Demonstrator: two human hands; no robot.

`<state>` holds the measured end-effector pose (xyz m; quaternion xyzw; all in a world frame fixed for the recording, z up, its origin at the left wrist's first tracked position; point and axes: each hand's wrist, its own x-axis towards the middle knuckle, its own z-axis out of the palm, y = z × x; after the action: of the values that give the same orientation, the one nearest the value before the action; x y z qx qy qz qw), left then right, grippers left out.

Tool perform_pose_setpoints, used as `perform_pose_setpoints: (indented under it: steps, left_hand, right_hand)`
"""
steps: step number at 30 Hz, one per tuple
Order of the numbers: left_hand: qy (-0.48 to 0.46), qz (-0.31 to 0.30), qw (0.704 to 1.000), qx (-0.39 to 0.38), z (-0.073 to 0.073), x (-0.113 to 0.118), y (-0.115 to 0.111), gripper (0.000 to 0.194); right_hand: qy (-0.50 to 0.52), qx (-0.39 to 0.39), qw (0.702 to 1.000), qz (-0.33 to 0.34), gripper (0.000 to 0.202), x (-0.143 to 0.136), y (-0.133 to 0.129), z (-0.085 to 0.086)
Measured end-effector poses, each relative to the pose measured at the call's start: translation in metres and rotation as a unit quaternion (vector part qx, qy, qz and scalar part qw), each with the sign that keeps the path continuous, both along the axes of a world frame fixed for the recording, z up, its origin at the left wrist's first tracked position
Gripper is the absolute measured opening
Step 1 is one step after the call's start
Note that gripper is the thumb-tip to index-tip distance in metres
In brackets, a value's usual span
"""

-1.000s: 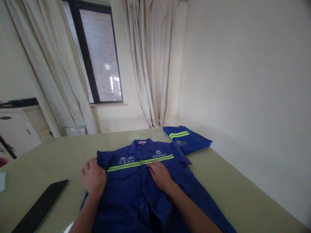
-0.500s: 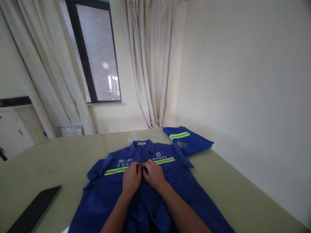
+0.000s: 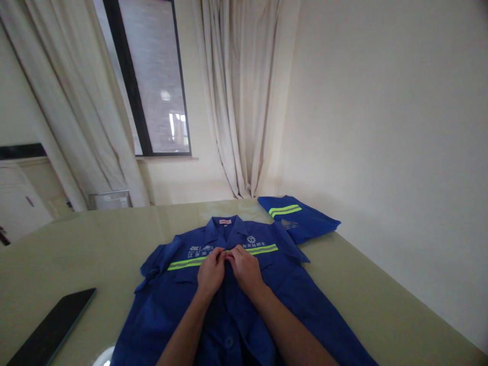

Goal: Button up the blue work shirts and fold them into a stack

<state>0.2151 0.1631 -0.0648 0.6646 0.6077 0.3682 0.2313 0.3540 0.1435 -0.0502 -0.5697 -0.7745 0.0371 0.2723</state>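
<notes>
A blue short-sleeved work shirt (image 3: 293, 290) with a yellow-green reflective band and white printing lies front up, its collar pointing away from me. My left hand (image 3: 211, 270) and my right hand (image 3: 244, 268) meet over its front opening, level with the band. The fingers of both are closed in a pinch on the shirt's front edges, their tips almost touching. Whatever button or hole lies between the fingertips is hidden. Lower on the front, a dark button (image 3: 229, 341) shows between my forearms.
A folded blue garment (image 3: 310, 221) with a reflective band lies at the far right, touching the shirt's sleeve. On the left of the table (image 3: 114, 244) rests a dark flat tablet-like object (image 3: 53, 325). A white round edge (image 3: 103, 357) peeks out beside the shirt's hem. A wall borders the right side.
Both hands stay at the front opening, with the fingertips now closer together and the right fingers more drawn in. The whole view has shifted slightly.
</notes>
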Motion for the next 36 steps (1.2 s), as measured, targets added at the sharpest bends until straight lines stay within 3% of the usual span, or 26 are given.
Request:
perform_pose_setpoints:
  steps: [6, 9, 15, 21, 25, 28, 31, 34, 36]
  left_hand:
    - [-0.09, -0.09, 0.992, 0.022, 0.006, 0.002, 0.008, 0.028]
    - [-0.093, -0.131, 0.987, 0.013, 0.006, -0.003, 0.009, 0.034]
    - [-0.019, -0.188, 0.982, -0.007, 0.001, -0.018, 0.004, 0.042]
    - [0.031, -0.294, 0.955, -0.025, 0.015, -0.03, -0.007, 0.061]
    - [0.08, -0.267, 0.96, -0.012, 0.014, -0.029, -0.015, 0.059]
    - [0.122, -0.197, 0.973, 0.002, 0.007, -0.027, -0.019, 0.069]
    - [0.15, -0.139, 0.978, 0.03, 0.005, -0.026, -0.02, 0.053]
    - [0.164, -0.101, 0.979, 0.068, 0.013, -0.022, -0.019, 0.029]
    - [0.166, -0.084, 0.978, 0.093, 0.022, -0.017, -0.022, 0.029]
  right_hand:
    - [0.037, -0.007, 0.997, -0.06, 0.021, 0.002, 0.001, 0.001]
    - [0.105, 0.017, 0.99, -0.089, 0.018, 0.005, 0.004, -0.001]
    - [0.217, 0.033, 0.975, -0.045, 0.025, 0.017, 0.013, -0.006]
    - [0.325, -0.035, 0.945, -0.01, 0.031, 0.015, 0.012, -0.009]
    - [0.403, -0.017, 0.914, -0.037, 0.018, 0.037, 0.017, -0.002]
    - [0.457, 0.021, 0.883, -0.101, 0.032, 0.078, 0.016, 0.009]
    - [0.487, 0.019, 0.865, -0.122, 0.041, 0.109, 0.0, 0.019]
    - [0.452, -0.074, 0.888, -0.035, 0.043, 0.101, -0.034, 0.022]
    - [0.36, -0.132, 0.922, 0.051, 0.044, 0.078, -0.058, 0.018]
